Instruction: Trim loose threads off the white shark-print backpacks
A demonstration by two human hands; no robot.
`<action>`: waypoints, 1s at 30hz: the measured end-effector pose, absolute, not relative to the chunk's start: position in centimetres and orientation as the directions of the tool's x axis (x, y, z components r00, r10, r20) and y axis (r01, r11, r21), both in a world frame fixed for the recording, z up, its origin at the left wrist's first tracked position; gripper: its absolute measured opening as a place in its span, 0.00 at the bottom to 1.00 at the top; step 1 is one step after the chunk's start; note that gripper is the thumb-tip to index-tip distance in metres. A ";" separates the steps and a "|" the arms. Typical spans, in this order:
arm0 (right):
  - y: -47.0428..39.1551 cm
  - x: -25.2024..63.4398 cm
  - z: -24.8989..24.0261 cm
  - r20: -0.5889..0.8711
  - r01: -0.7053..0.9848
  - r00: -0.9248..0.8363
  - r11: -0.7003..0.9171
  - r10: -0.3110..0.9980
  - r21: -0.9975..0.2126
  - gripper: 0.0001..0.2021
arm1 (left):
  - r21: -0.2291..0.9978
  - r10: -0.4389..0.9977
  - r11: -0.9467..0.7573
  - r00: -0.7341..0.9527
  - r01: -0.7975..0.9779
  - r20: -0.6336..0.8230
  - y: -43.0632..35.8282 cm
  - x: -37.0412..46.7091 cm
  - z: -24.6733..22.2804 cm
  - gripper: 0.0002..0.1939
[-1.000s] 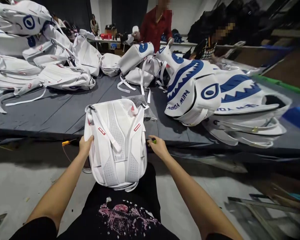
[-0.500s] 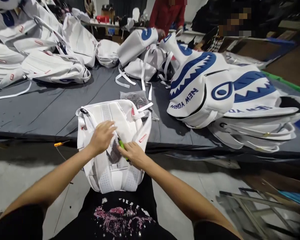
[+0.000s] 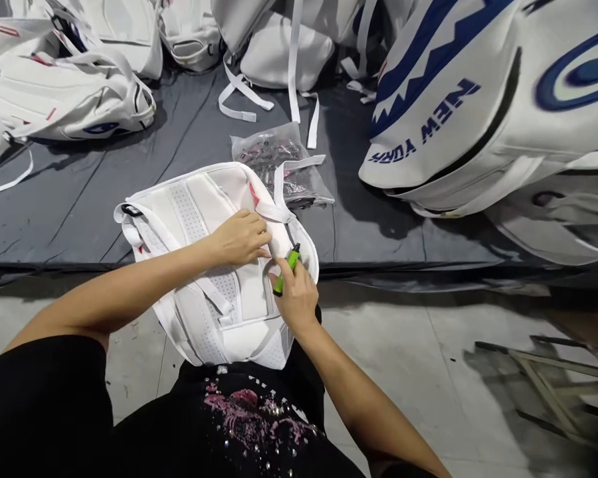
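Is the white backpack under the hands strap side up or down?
Strap side up: on the white backpack, dotted padding and loose webbing face the camera.

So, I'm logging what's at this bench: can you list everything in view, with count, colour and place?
Table: one, dark grey covering, across the middle
Near backpack: one, white, in front of the body at the table edge
Green tool: one, green with black ends, in the right hand
Plastic bag: one, clear with dark contents, just beyond the near backpack
Printed backpack: one, white with blue NEW YORK print, table's right
Other bags: several, white, table's far side and left
Floor: one, grey, below
Frame: one, greyish, floor at lower right
Shirt: one, black with pink print, bottom
Hands: two, bare, left and right at the near backpack
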State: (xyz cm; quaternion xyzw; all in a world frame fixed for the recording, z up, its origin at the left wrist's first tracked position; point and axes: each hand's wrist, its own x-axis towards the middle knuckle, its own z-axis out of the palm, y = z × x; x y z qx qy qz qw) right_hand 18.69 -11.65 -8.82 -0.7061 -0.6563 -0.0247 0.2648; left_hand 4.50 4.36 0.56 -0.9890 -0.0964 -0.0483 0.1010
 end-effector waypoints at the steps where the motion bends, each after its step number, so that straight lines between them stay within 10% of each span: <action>1: -11.7 18.9 -9.3 0.389 0.944 0.129 0.008 0.912 -0.330 0.18 | -0.187 0.163 -0.966 0.983 0.176 0.086 4.7 4.7 0.6 0.25; 10: -11.7 19.2 -11.4 0.334 0.861 0.252 -0.053 0.908 -0.506 0.19 | 0.000 0.403 -0.915 0.913 0.404 -0.065 11.0 -0.4 5.9 0.26; 18: -13.0 21.2 -8.1 0.408 0.782 0.261 0.056 0.875 -0.621 0.12 | 0.193 0.605 -0.792 0.787 0.580 0.121 8.0 -0.7 5.0 0.27; 22: -12.4 20.2 -4.4 0.445 0.416 0.270 0.314 0.854 -0.853 0.11 | 0.205 0.552 -0.823 0.831 0.530 0.067 4.7 0.5 2.8 0.23; 26: -10.7 18.3 -3.4 0.232 0.025 0.332 0.237 0.914 -0.971 0.13 | 0.227 0.537 -0.830 0.840 0.509 0.079 3.2 0.6 2.7 0.19; 30: -9.9 17.8 -4.0 0.236 0.254 0.396 0.142 0.887 -0.957 0.13 | 0.246 0.544 -0.823 0.835 0.513 0.079 2.1 0.5 2.9 0.15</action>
